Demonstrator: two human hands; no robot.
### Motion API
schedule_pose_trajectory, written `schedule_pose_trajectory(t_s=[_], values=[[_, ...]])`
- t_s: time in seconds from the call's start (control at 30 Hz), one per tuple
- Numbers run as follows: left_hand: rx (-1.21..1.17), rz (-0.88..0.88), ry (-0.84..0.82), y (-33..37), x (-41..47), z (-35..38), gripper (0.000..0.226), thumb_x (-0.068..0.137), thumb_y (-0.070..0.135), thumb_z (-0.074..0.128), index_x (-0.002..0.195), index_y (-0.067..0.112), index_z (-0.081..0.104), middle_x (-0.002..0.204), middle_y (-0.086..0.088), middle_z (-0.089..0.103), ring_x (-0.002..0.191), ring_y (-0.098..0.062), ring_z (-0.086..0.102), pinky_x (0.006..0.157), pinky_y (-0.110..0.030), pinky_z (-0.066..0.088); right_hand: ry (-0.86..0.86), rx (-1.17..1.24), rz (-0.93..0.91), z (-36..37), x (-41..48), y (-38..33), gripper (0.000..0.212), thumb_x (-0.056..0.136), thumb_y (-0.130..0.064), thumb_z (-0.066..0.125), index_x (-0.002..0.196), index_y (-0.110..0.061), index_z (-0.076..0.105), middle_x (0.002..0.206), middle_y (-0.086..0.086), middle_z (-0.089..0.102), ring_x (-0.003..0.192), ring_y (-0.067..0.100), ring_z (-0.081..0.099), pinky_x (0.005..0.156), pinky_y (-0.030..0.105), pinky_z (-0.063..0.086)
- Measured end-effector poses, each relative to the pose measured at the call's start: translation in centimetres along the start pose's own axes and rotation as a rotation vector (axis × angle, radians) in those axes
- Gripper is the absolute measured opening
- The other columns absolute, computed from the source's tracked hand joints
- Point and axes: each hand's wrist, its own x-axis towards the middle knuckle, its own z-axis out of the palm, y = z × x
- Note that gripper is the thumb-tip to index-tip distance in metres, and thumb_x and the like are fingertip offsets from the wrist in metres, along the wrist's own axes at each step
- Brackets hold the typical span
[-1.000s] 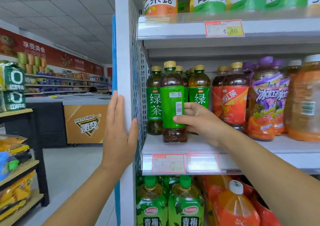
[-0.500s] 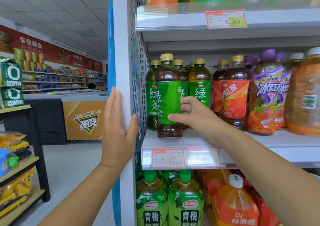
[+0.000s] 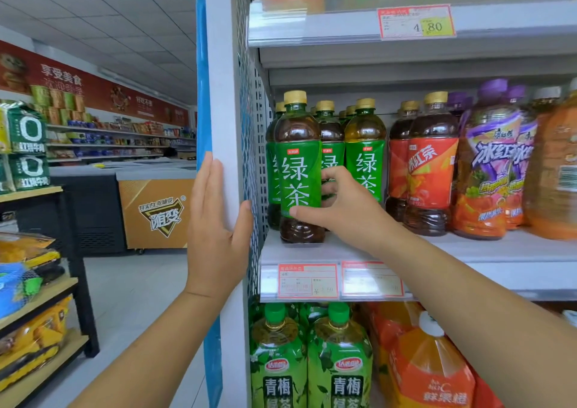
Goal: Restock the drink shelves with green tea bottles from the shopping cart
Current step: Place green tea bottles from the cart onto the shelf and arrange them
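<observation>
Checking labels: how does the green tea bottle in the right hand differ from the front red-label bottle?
The green tea bottle wears a green label; the red-label bottle a red one. The right hand grips the green tea bottle; the red-label bottle stands untouched. Both stand upright on the same shelf, with gold caps.

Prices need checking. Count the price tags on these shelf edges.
3. The 4.80 tag on the upper shelf edge; the left tag and right tag side by side on the middle shelf edge. The right forearm may hide more.
</observation>
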Motion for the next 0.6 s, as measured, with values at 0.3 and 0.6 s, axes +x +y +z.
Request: schedule_pose_trajectory(t_s=[0.3,0.6], values=[[0.002,0.013,0.001,-0.2,-0.08,0.02,0.062,0.099,0.02,0.048,0.153,0.007,0.021,0.159,0.003,0.017,0.147,0.003,0.009,0.119,-0.016,0.009,0.002,-0.065,-0.001,0.61,0.61,-0.56,0.07,0.076,-0.042,0.077,0.133,-0.022,0.042,0.092,-0.017,0.05,0.079,-0.003,0.05,0.061,0.016,0.038],[0.017,0.021,0.011,-0.19,-0.07,0.12,0.062,0.098,0.02,0.048,0.153,0.005,0.022,0.158,0.003,0.017,0.146,0.004,0.009,0.119,-0.016,0.008,0.027,-0.058,-0.016,0.84,0.43,-0.48,0.066,0.072,-0.042,0.08,0.126,-0.025,0.045,0.09,-0.016,0.054,0.076,-0.005,0.052,0.059,0.011,0.039]])
